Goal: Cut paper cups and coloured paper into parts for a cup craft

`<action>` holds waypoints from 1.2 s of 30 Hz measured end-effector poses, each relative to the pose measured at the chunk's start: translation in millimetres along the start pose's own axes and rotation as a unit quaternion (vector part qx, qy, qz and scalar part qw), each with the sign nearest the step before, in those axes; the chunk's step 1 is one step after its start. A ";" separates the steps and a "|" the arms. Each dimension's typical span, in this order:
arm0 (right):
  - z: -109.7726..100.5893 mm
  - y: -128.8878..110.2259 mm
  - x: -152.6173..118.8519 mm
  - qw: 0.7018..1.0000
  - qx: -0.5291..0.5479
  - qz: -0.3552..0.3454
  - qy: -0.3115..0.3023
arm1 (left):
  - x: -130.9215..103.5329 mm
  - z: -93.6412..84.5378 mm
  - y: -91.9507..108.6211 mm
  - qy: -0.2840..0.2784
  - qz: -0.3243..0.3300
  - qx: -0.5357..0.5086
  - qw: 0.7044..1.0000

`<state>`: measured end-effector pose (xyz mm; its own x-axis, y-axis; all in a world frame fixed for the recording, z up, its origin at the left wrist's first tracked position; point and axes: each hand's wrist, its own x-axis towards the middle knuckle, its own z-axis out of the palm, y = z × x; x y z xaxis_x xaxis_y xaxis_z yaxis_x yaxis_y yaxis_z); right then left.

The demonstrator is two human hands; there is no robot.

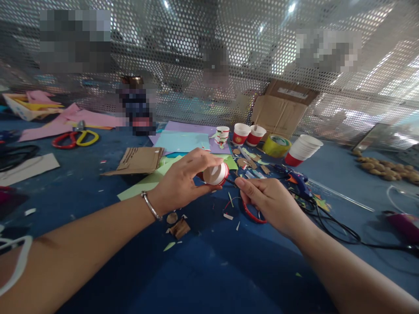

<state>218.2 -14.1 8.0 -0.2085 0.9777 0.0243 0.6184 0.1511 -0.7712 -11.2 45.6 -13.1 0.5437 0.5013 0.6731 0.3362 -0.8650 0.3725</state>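
My left hand (186, 176) is wrapped round a small red-and-white paper cup (216, 173), its white round end facing me. Close to the cup's right side, my right hand (265, 196) is closed on a thin dark tool (231, 181), whose tip points at the cup. A red loop (252, 214), like a scissor handle, shows under the right fingers; whether it belongs to the dark tool is unclear. Paper scraps and a brown cardboard piece (180, 228) lie on the blue table (196, 279) below the hands.
Scissors (77, 136), coloured paper (183, 138) and folded cardboard (140, 160) lie left and behind. Paper cups (241, 134), yellow tape (276, 145) and stacked cups (303, 149) stand behind right. A blue glue gun (300, 185) with black cable lies right, near a perforated screen (183, 52).
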 end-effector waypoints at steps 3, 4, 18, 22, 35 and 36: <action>0.8 0.4 0.9 1.000 -0.009 -0.003 0.003 | -0.6 0.3 -0.5 -0.012 -0.019 -0.003 1.000; 0.9 0.5 0.9 1.000 -0.010 -0.004 0.003 | -0.9 0.7 -0.1 -0.017 -0.038 -0.011 0.999; -2.1 5.5 -0.5 0.995 0.019 -0.025 0.092 | 1.2 10.6 -1.9 -0.096 -0.273 -0.352 0.890; -0.9 2.2 -1.4 0.999 0.011 -0.024 0.043 | 0.9 11.0 -1.1 -0.071 -0.264 -0.323 0.906; -0.7 -1.0 0.5 1.000 0.022 -0.010 0.016 | -1.9 8.3 5.2 -0.005 -0.164 -0.160 0.973; -0.4 -1.4 0.4 1.000 0.023 -0.011 0.014 | -2.3 8.4 5.3 -0.005 -0.149 -0.138 0.979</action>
<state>217.6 -13.8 9.3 -0.1996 0.9781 0.0597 0.5775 0.1666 -0.7992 -4.2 40.1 -18.1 0.4608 0.7313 0.5028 0.2603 -0.6530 0.7112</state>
